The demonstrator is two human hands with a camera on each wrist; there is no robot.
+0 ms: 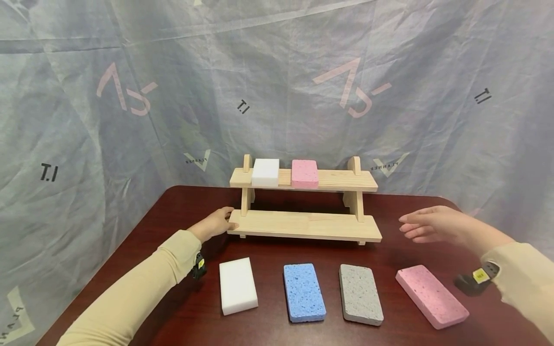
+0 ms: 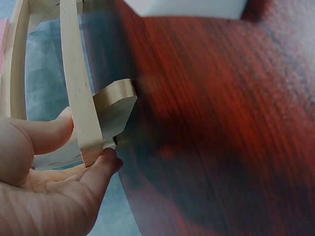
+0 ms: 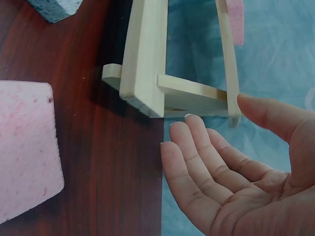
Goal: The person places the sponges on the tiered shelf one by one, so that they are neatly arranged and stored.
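Note:
A two-tier wooden shelf [image 1: 303,224] stands on the table. My left hand [image 1: 215,224] grips the left end of its lower board; in the left wrist view the thumb lies on one face and the fingers [image 2: 98,179] on the other. Off the shelf's right end, my right hand [image 1: 437,225] hovers with its fingers extended and nothing in it. On the upper board sit a white sponge block [image 1: 265,172] and a pink sponge [image 1: 305,173]. In front of the shelf lie a white sponge block [image 1: 238,286], a blue sponge [image 1: 304,292], a grey sponge [image 1: 360,294] and a pink sponge [image 1: 432,296].
The dark reddish-brown table [image 1: 173,307] carries everything. Behind and to the left hangs a grey cloth [image 1: 277,96] with printed letters. A small black device with a yellow label [image 1: 480,275] is strapped to each wrist.

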